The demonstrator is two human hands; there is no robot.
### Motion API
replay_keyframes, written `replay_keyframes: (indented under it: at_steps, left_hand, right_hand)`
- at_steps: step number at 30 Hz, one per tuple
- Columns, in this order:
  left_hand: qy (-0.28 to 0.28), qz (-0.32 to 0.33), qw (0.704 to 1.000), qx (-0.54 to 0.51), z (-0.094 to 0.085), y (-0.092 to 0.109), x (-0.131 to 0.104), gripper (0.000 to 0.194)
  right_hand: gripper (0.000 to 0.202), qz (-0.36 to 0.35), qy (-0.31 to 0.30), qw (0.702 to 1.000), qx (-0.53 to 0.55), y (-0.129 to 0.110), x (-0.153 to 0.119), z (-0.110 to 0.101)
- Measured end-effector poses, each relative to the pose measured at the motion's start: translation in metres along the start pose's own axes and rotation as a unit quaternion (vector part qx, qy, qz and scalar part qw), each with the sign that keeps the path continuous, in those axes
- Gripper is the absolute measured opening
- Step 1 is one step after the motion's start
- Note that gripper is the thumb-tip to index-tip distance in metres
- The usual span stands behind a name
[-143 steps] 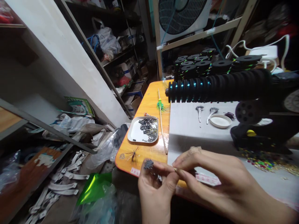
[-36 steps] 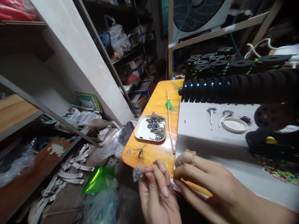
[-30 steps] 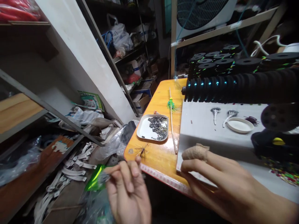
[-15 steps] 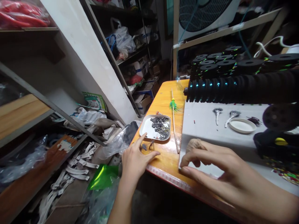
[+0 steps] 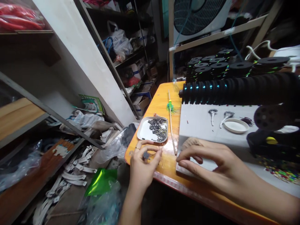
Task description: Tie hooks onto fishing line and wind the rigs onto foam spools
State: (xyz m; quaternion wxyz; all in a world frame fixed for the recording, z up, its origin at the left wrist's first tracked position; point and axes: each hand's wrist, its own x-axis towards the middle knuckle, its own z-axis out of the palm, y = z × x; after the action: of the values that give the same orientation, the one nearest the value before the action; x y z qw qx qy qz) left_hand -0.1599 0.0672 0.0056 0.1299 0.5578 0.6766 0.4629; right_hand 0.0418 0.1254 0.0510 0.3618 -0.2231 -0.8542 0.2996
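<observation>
My left hand (image 5: 143, 165) is in front of a white square tray (image 5: 143, 137) of small dark tube-like pieces. Its thumb meets a bent finger in a pinch; whatever sits between the tips is too small to make out. A small dark tuft (image 5: 146, 155) shows within the curve of those fingers, on or just above the yellow table. My right hand (image 5: 208, 159) lies over the left edge of a white board (image 5: 194, 125). Thumb and index finger are pressed together, their content hidden. Tan wrapping (image 5: 191, 143) covers another finger of that hand.
A thin stick (image 5: 171, 125) with a green tuft lies between tray and board. On the board are two pale-stemmed tufts (image 5: 212, 116), a shallow white dish (image 5: 236, 126) and a black ribbed roller (image 5: 220, 90). Black spools (image 5: 219, 66) stand behind. The yellow table's (image 5: 152, 106) left edge is close.
My left hand has gone from spread fingers near the tray to a pinch, drawn slightly back from the tray. My right hand keeps its pinch. The whole view has shifted a little.
</observation>
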Motion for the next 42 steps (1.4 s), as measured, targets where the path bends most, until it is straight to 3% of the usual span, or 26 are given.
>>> replay_keyframes:
  at_steps: [4,9,13,19,24,30,35,42]
  left_hand:
    - [-0.019,-0.071,0.980,-0.186,0.004,0.021,-0.026,0.014]
    - [0.010,-0.102,0.957,-0.270,0.013,0.037,-0.043,0.011]
    - [0.074,-0.106,0.949,-0.287,0.021,0.044,-0.051,0.010]
    - [0.105,-0.097,0.946,-0.291,0.028,0.047,-0.058,0.012]
    - [0.058,-0.185,0.920,-0.341,0.033,0.050,-0.058,0.029]
    - [0.120,-0.198,0.872,-0.431,0.034,0.052,-0.057,0.028]
    - [0.092,-0.194,0.875,-0.434,0.025,0.042,-0.062,0.026]
    - [0.073,-0.196,0.879,-0.428,0.015,0.034,-0.069,0.027]
  right_hand:
    - [0.011,-0.007,0.035,0.999,0.027,0.001,0.001,-0.001]
    - [0.011,0.012,0.043,0.998,0.048,-0.001,0.000,-0.001]
    - [0.011,0.009,0.030,0.997,0.063,-0.001,0.001,0.000]
    - [0.011,0.000,0.019,0.999,0.033,-0.006,0.001,0.001]
    - [0.010,-0.029,0.044,0.998,0.036,-0.008,-0.002,0.004]
    - [0.008,-0.053,0.027,0.998,0.033,-0.003,-0.006,0.007]
    - [0.010,-0.052,-0.030,0.997,0.057,0.000,-0.005,0.004]
    - [0.009,-0.048,-0.061,0.996,0.032,0.005,-0.007,0.004]
